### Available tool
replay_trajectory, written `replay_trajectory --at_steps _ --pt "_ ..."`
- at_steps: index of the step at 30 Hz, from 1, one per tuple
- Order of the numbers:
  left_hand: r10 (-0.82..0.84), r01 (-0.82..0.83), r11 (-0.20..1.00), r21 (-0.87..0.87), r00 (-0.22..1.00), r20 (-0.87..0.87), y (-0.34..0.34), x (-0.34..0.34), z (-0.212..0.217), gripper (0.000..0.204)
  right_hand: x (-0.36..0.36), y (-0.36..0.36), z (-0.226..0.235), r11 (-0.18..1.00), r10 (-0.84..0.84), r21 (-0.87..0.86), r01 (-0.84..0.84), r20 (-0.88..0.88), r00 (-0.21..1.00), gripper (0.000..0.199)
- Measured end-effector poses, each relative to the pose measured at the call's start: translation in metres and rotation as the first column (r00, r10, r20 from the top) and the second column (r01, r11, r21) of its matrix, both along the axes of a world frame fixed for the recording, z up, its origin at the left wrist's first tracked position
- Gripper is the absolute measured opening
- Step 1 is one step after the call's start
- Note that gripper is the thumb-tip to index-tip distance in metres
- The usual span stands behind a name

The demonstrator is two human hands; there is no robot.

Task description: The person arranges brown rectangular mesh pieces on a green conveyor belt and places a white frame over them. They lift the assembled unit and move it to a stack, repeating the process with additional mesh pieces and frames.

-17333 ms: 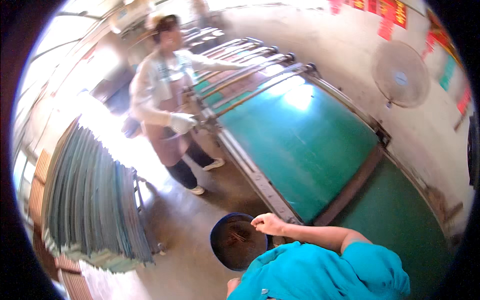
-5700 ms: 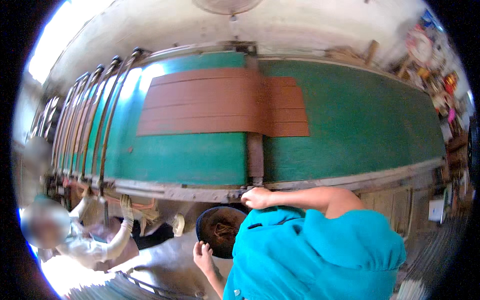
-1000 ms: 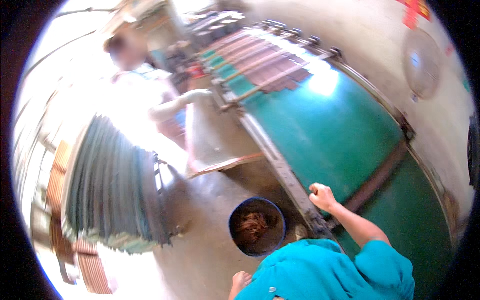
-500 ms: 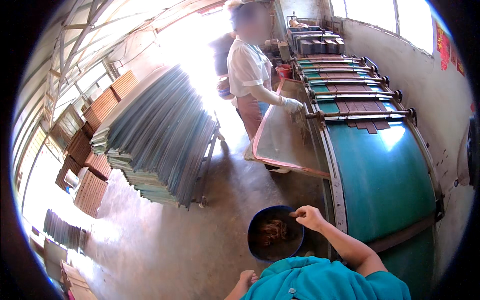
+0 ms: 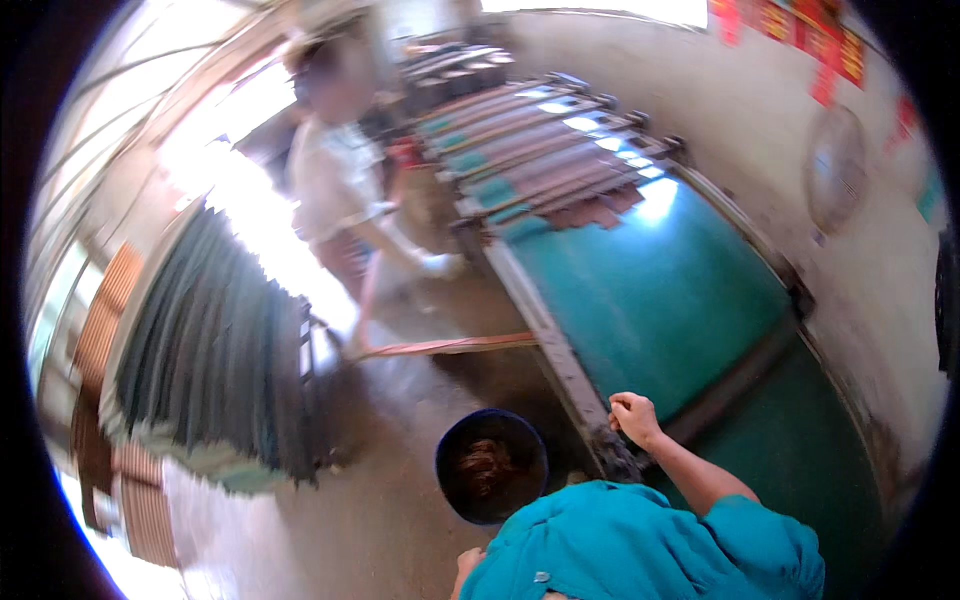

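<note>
My right hand [image 5: 632,415] is over the near left edge of the green conveyor belt [image 5: 650,300], its fingers curled closed. Whatever they may hold is hidden. Below it to the left, a round dark-blue basin [image 5: 441,470] stands on the floor with brown scraps [image 5: 486,466] inside. Only part of my left hand [image 5: 468,562] shows beside my teal shirt, and its fingers are mostly hidden. Farther along the belt, brown rectangular pieces [image 5: 590,212] lie in rows under the cross bars [image 5: 600,188].
Left of the belt a co-worker [image 5: 335,180] in a white shirt and white gloves stands, blurred, by a pink-edged frame [image 5: 450,346]. A tall stack of dark-edged sheets [image 5: 215,350] stands at left. On the right wall hangs a round fan [image 5: 836,170].
My view has swung to the right. My right hand has gone from the basin's rim to the belt's edge. The brown piece at its fingertips no longer shows. The co-worker's gloved hand is lower.
</note>
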State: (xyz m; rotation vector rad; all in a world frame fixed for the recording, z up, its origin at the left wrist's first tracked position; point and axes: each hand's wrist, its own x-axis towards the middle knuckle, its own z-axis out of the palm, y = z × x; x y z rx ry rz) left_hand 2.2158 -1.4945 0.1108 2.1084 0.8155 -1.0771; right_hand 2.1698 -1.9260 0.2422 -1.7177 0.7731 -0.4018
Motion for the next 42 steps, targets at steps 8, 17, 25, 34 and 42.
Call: replay_trajectory --at_steps 8,17,25,34,42 --pt "-0.612 0.612 0.791 0.014 0.791 -0.02 -0.048 0.026 0.049 0.031 -0.148 -0.029 -0.086 0.605 -0.598 0.486 0.631 -0.246 0.763 0.018" --pt "0.055 -0.07 0.946 -0.318 0.997 -0.056 -0.052 0.046 0.051 0.046 -0.233 0.008 -0.152 0.835 -0.411 -0.076 0.546 -0.745 0.526 0.013" --pt "-0.469 0.468 0.883 -0.032 0.881 -0.054 0.0 0.044 -0.023 0.037 -0.22 -0.003 -0.105 0.912 -0.108 0.134 0.388 -0.833 0.542 0.018" --pt "-0.122 0.112 0.938 -0.327 0.992 -0.01 -0.002 0.05 -0.005 0.037 -0.25 0.023 -0.085 0.908 -0.031 0.167 0.385 -0.888 0.459 0.021" --pt "0.041 0.031 0.802 -0.596 0.993 0.107 -0.11 0.121 0.05 0.034 -0.317 0.08 -0.117 0.886 -0.285 -0.208 0.415 -0.95 0.131 0.027"
